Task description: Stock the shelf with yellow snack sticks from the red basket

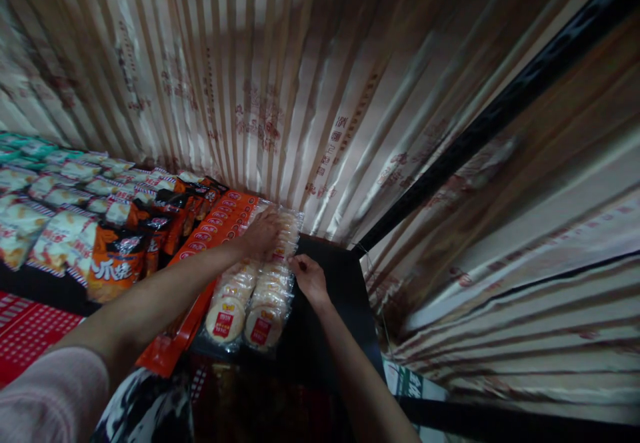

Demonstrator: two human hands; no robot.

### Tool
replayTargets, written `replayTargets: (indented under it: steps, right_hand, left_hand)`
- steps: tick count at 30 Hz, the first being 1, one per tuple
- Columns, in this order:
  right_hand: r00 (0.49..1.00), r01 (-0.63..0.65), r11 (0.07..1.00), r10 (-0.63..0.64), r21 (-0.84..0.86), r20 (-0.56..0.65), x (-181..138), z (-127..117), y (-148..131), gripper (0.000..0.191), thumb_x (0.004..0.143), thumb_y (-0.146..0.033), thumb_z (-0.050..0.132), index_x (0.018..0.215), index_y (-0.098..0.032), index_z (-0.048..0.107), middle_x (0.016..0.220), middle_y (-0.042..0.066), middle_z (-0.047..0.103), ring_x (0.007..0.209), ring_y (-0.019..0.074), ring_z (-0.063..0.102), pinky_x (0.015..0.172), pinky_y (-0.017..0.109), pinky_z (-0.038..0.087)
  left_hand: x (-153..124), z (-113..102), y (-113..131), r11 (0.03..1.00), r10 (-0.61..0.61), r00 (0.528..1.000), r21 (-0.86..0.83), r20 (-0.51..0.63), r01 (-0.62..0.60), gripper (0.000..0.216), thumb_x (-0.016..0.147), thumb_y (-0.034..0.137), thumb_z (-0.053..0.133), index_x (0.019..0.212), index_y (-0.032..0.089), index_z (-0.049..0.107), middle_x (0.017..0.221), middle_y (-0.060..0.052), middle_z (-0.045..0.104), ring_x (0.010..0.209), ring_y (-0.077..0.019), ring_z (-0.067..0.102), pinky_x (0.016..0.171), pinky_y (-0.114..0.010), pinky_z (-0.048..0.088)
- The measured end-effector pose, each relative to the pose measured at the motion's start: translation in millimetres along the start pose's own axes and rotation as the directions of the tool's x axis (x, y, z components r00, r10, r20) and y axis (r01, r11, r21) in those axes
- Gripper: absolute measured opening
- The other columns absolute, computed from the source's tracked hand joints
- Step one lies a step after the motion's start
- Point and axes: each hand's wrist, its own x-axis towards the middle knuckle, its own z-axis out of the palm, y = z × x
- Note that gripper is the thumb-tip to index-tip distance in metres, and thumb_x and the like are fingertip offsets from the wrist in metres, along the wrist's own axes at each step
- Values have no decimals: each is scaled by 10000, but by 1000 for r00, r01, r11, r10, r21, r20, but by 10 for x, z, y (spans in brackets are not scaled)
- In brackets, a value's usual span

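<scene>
Two rows of round, pale crackers in clear wrappers (pixel 260 326) lie overlapping on the black shelf top, with red and yellow labels showing. My left hand (pixel 263 235) lies over the far part of the left row, fingers stretched forward on the wrappers. At the right edge of the right row, my right hand (pixel 309 277) is closed in a pinch on the clear edge of a cracker packet. Its thumb and forefinger meet at the wrapper. Beside the left row runs a long orange printed packet (pixel 207 233), partly hidden under my left forearm.
Orange-and-black snack bags (pixel 117 263) and several rows of white snack bags (pixel 67 233) stand to the left. A red perforated basket (pixel 30 329) sits at lower left. Pleated printed curtain (pixel 260 96) hangs behind, and a black pole (pixel 480 116) slants up at the right.
</scene>
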Motion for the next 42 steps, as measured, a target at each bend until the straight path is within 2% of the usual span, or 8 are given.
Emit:
replayTargets:
  steps: [3, 6, 11, 18, 28, 32, 36, 42]
  right_hand:
    - [1000, 0, 992, -3, 123, 24, 44, 23, 19, 209, 741, -390, 533, 704, -212, 635, 680, -27, 654, 656, 138, 602, 618, 227, 435]
    - [998, -17, 992, 8, 128, 66, 97, 9, -9, 157, 707, -343, 564, 709, -210, 649, 693, -28, 667, 669, 141, 611, 631, 230, 444]
    - [1000, 13, 1000, -13, -7, 8, 108, 6, -111, 135, 745, -284, 521, 722, -231, 644, 717, -33, 667, 670, 131, 605, 640, 224, 433]
    - [990, 72, 993, -83, -94, -114, 32, 108, -183, 181, 787, -249, 442, 750, -212, 615, 783, 1, 654, 738, 144, 606, 693, 235, 426]
    - [991, 36, 978, -62, -203, -120, 11, 47, -273, 186, 823, -283, 431, 778, -215, 597, 775, 6, 652, 735, 157, 609, 656, 237, 398]
    - [993, -12, 972, -15, -235, -114, 10, 50, -296, 185, 821, -289, 435, 799, -215, 604, 772, 11, 658, 729, 160, 610, 643, 237, 389]
    - [992, -15, 977, -12, -214, -123, 7, 69, -271, 200, 822, -299, 421, 805, -216, 603, 773, 12, 653, 730, 165, 610, 651, 246, 392]
    - [986, 60, 998, -57, 14, -158, 2, 100, -157, 211, 791, -356, 436, 800, -198, 575, 754, 13, 631, 701, 153, 593, 657, 242, 424]
  left_hand:
    - [2, 25, -5, 999, 36, 999, 7, -25, -36, 239, 786, 262, 532, 978, 158, 631, 1157, -95, 600, 1197, -219, 442, 1130, -450, 174]
    - [3, 32, -5, 999, 40, 999, 21, -29, -39, 255, 779, 266, 533, 989, 155, 627, 1125, -94, 613, 1183, -215, 456, 1137, -443, 143]
    - [5, 11, 6, 999, 30, 999, 13, -22, -30, 296, 769, 261, 537, 1031, 148, 615, 1163, -100, 598, 1194, -217, 448, 1127, -430, 172]
    - [8, 17, -2, 1000, 13, 999, 7, -30, -13, 199, 793, 268, 528, 903, 160, 652, 1048, -75, 646, 1125, -200, 504, 1135, -407, 159]
    - [1, 35, 0, 1000, 8, 998, -20, -62, -9, 230, 796, 326, 533, 946, 191, 643, 1036, -52, 645, 1103, -203, 505, 1118, -431, 182]
    - [-30, -5, -24, 995, 92, 996, 35, -16, -92, 209, 817, 321, 502, 894, 214, 664, 1034, -42, 652, 1131, -224, 485, 1117, -436, 156]
    - [-121, -69, -14, 989, 145, 989, -1, 15, -145, 294, 811, 428, 514, 1015, 259, 642, 1172, -26, 603, 1222, -240, 411, 1116, -463, 136]
    - [-200, -85, 103, 1000, -1, 996, -22, 93, 3, 459, 796, 404, 544, 1197, 182, 529, 1384, -97, 411, 1349, -273, 223, 1095, -441, 229]
